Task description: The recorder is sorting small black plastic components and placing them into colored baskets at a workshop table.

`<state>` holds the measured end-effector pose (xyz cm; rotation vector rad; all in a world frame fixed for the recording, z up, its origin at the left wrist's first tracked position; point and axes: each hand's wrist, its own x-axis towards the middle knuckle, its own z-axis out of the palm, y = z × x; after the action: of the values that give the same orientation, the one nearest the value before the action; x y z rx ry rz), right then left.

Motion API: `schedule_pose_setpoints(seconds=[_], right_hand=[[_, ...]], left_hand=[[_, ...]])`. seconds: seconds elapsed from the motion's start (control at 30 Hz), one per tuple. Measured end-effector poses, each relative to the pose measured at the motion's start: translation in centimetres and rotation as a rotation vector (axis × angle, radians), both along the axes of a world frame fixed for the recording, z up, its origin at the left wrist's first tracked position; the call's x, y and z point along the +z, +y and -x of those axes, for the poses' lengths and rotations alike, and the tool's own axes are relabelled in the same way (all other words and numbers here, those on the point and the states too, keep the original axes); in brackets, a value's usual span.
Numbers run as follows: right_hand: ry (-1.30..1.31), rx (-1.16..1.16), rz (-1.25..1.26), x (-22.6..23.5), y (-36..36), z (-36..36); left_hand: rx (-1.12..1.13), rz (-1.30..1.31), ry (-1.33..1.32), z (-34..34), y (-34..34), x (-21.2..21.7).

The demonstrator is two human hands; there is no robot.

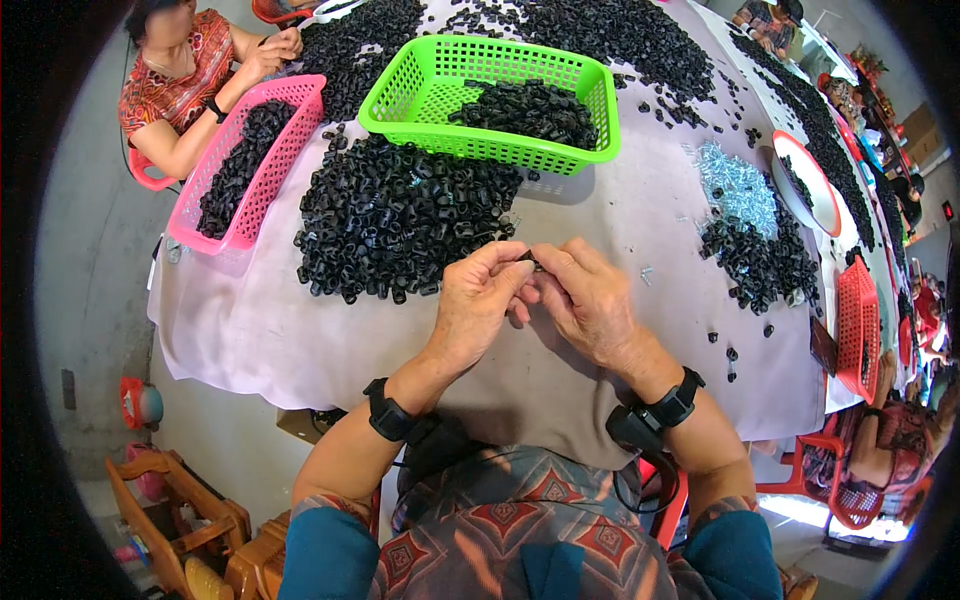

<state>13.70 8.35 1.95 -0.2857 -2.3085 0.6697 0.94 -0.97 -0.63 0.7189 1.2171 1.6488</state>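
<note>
Both my hands meet over the near part of the cloth-covered table. Between their fingertips is a small black plastic piece, mostly hidden by the fingers. My left hand pinches it from the left with thumb and forefinger. From the right, my right hand closes thumb and fingers on the same piece. Just beyond my left hand spreads a pile of small black plastic parts. A green perforated basket stands behind that pile, with more black parts heaped in its right side.
On the left is a pink basket of black parts, beside a seated person. Clear small pieces lie at right above another black pile. A red-rimmed bowl and a red basket stand near the right edge.
</note>
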Motion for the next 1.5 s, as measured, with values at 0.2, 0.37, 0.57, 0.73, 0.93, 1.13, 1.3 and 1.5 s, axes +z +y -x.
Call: schedule_pose_setpoints(seconds=[0.2,0.37,0.57,0.73,0.93,1.13,1.3,1.5], right_hand=[[-0.037,0.102,0.291,-0.1,0.1,-0.1],[-0.018,0.109,0.195,-0.2,-0.1,0.2],[-0.118,0.027,0.509,0.4,0.9,-1.0],[0.004,-0.147,0.61,-0.5,4.0,-1.8],[-0.187,-0.02,0.182,0.0,3.7,-1.2],[-0.33,0.088,-0.194,-1.0,3.0,0.2],[-0.312,0.079,-0.197,-1.3,3.0,0.7],[-0.04,-0.054,0.447,-1.3,3.0,0.0]], left_hand=[[0.047,-0.05,-0.057,0.2,-0.1,0.1],[0.04,-0.087,-0.138,0.3,0.1,0.1],[0.051,-0.09,-0.162,0.4,0.1,0.3],[0.065,-0.149,-0.219,0.4,0.1,0.4],[0.083,-0.171,-0.231,0.6,0.1,0.3],[0.076,-0.149,-0.187,0.6,0.1,0.2],[0.033,-0.129,-0.154,0.6,0.0,0.0],[0.007,-0.031,-0.074,0.3,0.0,0.2]])
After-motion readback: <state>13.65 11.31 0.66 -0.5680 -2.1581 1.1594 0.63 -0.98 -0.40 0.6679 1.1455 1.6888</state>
